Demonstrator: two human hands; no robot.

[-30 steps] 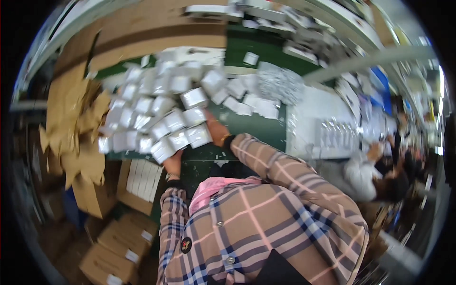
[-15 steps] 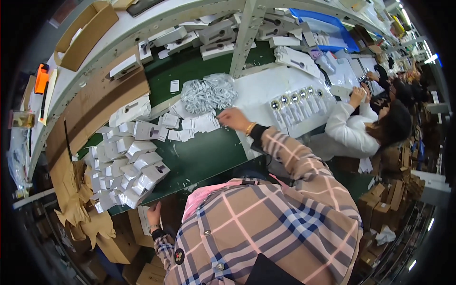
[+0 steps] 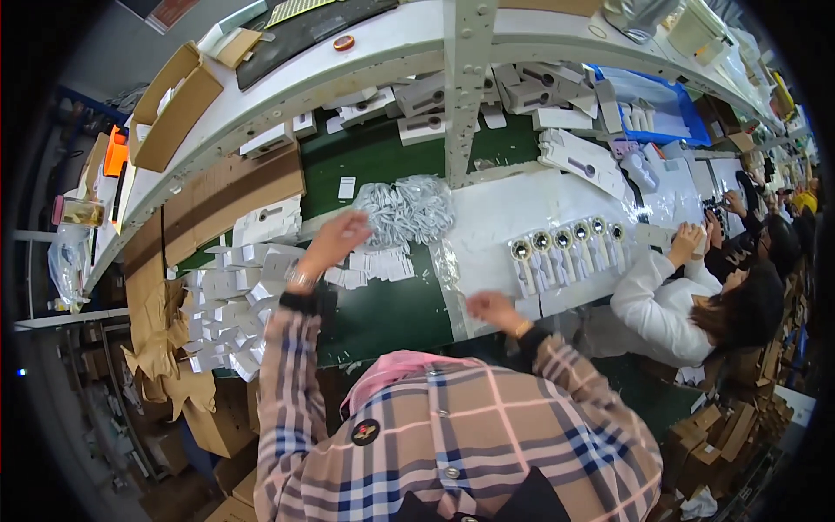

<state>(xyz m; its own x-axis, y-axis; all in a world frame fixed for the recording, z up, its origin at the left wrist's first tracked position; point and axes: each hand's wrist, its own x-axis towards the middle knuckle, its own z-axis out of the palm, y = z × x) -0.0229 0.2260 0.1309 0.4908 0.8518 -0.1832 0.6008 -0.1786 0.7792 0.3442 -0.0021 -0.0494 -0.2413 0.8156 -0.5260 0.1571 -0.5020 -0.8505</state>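
My left hand (image 3: 335, 242) reaches over the table with its fingers apart, beside a clear bag of coiled white cables (image 3: 404, 209); nothing shows in it. Below the bag, white paper cards (image 3: 378, 266) lie in an overlapping row near that hand. My right hand (image 3: 493, 309) hovers at the left edge of a white sheet (image 3: 478, 230), fingers curled in, with no object showing. Left of my left forearm stand many small white boxes (image 3: 222, 296) with flaps up, some partly hidden by my sleeve. To the right lie several white handheld devices with round heads (image 3: 561, 252) in a row.
A metal post (image 3: 465, 104) and a shelf edge (image 3: 365, 74) cross the far side. Flat printed boxes (image 3: 426, 109) are stacked behind them, beside a blue tray (image 3: 657, 109). A co-worker in white (image 3: 665, 300) sits at the right. Torn brown cardboard (image 3: 161, 322) hangs at the left.
My left hand has risen from below the table edge to the bag of cables. My right hand has drawn back from the cards toward me and to the right. The view has shifted.
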